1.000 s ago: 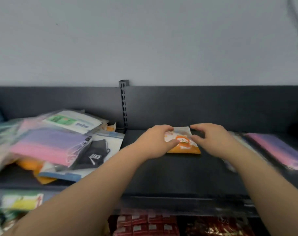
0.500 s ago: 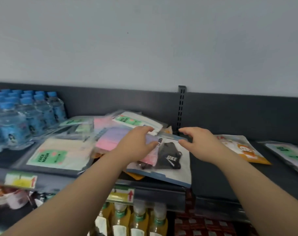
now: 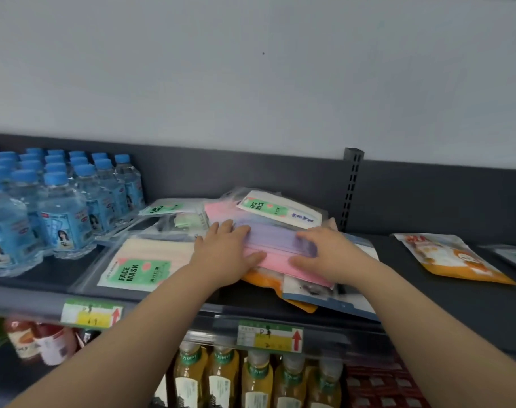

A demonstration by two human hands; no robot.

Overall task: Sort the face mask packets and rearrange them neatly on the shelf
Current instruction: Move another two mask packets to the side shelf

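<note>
The left hand (image 3: 226,254) and right hand (image 3: 332,259) each clasp an end of the purple-pink packet (image 3: 276,245), fingers curled over it. An orange packet (image 3: 448,260) lies well right of it

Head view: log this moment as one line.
phase: sorting | left hand, right hand: on ends of purple-and-pink plastic mask packet atop packet pile | grip: unclear | orange pouch: apart, right on dark shelf
</note>
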